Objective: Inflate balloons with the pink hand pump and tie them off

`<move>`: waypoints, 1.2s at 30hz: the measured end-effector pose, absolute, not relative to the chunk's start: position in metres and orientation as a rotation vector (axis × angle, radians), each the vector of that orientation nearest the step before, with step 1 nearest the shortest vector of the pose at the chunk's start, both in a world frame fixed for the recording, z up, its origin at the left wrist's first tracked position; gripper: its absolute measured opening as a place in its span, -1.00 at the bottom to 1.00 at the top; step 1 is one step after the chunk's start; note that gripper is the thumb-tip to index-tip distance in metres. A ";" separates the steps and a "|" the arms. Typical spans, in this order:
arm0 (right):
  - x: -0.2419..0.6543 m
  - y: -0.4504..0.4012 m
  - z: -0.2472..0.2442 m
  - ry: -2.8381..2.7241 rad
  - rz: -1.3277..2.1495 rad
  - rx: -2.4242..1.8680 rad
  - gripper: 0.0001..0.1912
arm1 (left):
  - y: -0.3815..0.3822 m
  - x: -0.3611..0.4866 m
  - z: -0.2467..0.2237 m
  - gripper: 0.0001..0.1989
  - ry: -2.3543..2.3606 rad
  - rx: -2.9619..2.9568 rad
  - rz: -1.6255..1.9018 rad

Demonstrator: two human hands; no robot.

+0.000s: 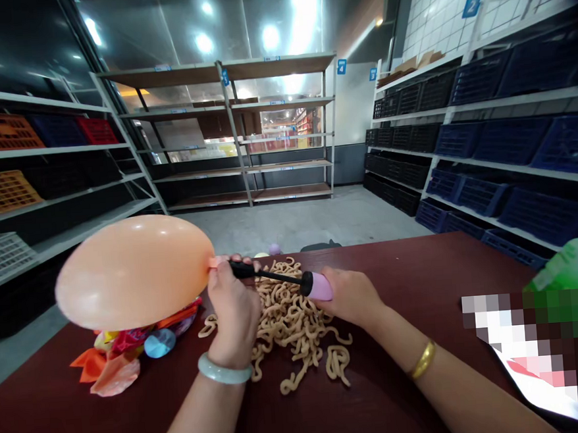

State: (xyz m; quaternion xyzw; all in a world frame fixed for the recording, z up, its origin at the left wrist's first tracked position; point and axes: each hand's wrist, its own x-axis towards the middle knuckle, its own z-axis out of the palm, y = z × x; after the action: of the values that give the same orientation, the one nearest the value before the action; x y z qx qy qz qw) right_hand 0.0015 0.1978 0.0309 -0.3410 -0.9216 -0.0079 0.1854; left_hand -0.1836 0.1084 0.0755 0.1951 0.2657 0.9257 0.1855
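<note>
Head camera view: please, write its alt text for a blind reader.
The left hand holds an inflated peach balloon by its neck at one end of a hand pump; the right hand grips the lilac end. On a dark red table lie uninflated balloons and a heap of curly tan strands; shelves and crates stand beyond.

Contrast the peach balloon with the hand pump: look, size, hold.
The peach balloon is rounded; the hand pump is long and slim. The balloon is much bulkier than the pump. The left hand pinches the balloon's neck; the right hand grips the pump's lilac end. Both are held above the table.
</note>
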 end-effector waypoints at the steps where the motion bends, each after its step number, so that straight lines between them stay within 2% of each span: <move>1: 0.003 0.201 0.030 -2.598 -0.041 -0.956 -0.57 | 0.107 -0.193 0.077 -0.82 0.753 0.533 2.635; 6: 0.009 0.213 0.030 -2.595 -0.078 -0.975 -0.56 | 0.106 -0.207 0.079 -0.85 0.747 0.520 2.690; 16: 0.001 0.186 0.037 -2.593 0.020 -0.957 -0.62 | 0.123 -0.126 0.057 -0.83 0.773 0.556 2.499; 21: -0.001 0.180 0.037 -2.562 0.046 -0.939 -0.62 | 0.124 -0.112 0.055 -0.83 0.756 0.584 2.460; 25: -0.002 0.183 0.036 -2.562 0.062 -0.961 -0.60 | 0.123 -0.124 0.060 -0.82 0.769 0.572 2.446; 36: 0.008 0.204 0.033 -2.633 -0.021 -0.972 -0.58 | 0.104 -0.216 0.080 -0.85 0.783 0.479 2.677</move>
State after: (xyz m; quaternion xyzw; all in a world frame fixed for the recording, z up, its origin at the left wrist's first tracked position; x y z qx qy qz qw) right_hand 0.0082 0.2045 0.0328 -0.3414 -0.9250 -0.0075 0.1667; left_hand -0.2159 0.1045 0.0797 0.1673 0.2732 0.9345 0.1553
